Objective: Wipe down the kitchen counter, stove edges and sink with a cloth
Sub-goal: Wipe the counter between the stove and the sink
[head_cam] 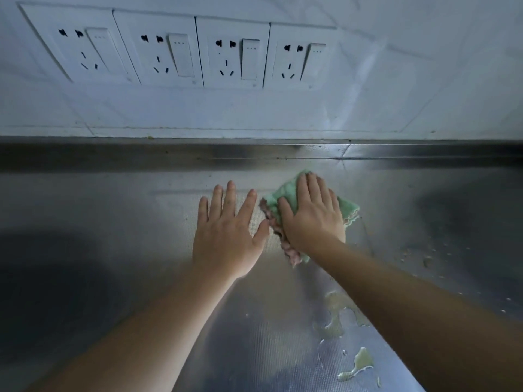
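Observation:
A stainless steel counter (127, 216) fills the lower half of the view. My right hand (311, 216) presses flat, fingers straight, on a folded green cloth with a pink underside (285, 193), near the counter's raised back edge (254, 154). My left hand (226, 230) lies flat on the bare steel just left of the cloth, fingers spread and straight, thumb close to the cloth's edge. No stove or sink is in view.
A white tiled wall with a row of several socket-and-switch plates (175, 49) rises behind the counter. Yellowish liquid puddles (359, 363) lie on the steel under my right forearm. Small crumbs and drops (424, 258) are scattered at the right.

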